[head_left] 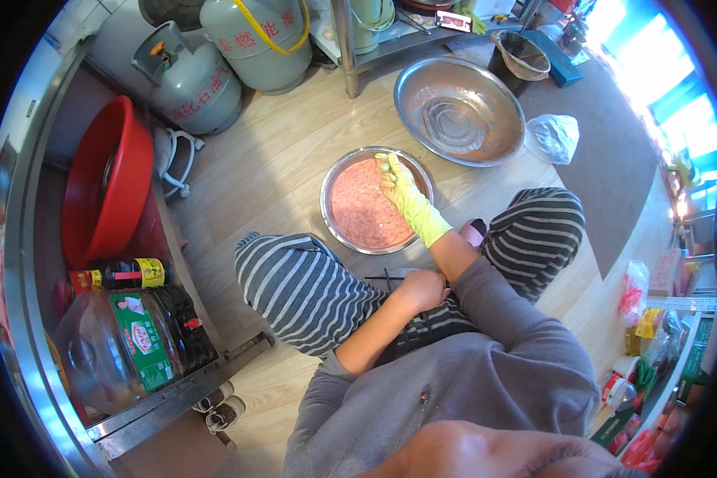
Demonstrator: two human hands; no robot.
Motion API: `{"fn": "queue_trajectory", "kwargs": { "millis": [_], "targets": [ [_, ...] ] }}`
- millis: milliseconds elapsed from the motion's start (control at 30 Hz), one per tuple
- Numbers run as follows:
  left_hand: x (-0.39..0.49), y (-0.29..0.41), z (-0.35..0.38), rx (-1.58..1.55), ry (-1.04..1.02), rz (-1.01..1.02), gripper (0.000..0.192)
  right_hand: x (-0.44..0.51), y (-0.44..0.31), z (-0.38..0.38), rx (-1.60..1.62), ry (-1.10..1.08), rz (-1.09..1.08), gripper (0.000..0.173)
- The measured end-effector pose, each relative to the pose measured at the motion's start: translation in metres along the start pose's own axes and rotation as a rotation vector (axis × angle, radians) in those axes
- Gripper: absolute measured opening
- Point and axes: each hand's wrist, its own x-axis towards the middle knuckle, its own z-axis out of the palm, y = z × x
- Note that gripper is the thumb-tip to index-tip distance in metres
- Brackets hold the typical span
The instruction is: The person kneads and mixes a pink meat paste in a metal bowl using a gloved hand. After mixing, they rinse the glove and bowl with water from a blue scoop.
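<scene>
A steel bowl (328, 224) of pink minced meat (364, 203) sits on the floor in front of me. My right hand (401, 188), in a yellow-green rubber glove, is over the right part of the meat inside the bowl. Its fingers are curled in, and nothing shows between them. My bare left hand (421, 291) rests at my lap against the right forearm, with its fingers mostly hidden. Dark drawstrings lie beside that hand. Behind the bowl, to the right, stands a larger steel basin (460, 119) with wet residue inside.
Gas cylinders (197, 89) stand at the back left. A left shelf holds a red plastic basin (104, 191) and a big plastic jug (107, 352). A plastic bag (552, 138) and a lined bin (517, 60) are near the large basin. Groceries crowd a right-hand rack (672, 382).
</scene>
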Motion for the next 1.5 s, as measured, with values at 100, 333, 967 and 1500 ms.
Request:
{"fn": "queue_trajectory", "kwargs": {
  "millis": [100,333,967,1500],
  "targets": [
    [0.0,0.001,-0.001,-0.001,-0.005,-0.008,0.032,-0.008,0.006,0.029,-0.102,0.327,-0.114,0.028],
    [0.0,0.0,-0.001,0.0,-0.002,0.0,0.031,-0.011,0.011,0.059,-0.24,0.577,-0.158,0.036],
    [-0.003,0.007,-0.002,0.061,0.033,0.033,0.035,-0.004,-0.026,0.113,-1.329,-0.012,-0.24,0.052],
    [-0.013,-0.009,-0.002,0.041,0.097,-0.057,0.032,-0.055,-0.172,0.187,-2.606,-0.601,-0.728,0.039]
  ]
}}
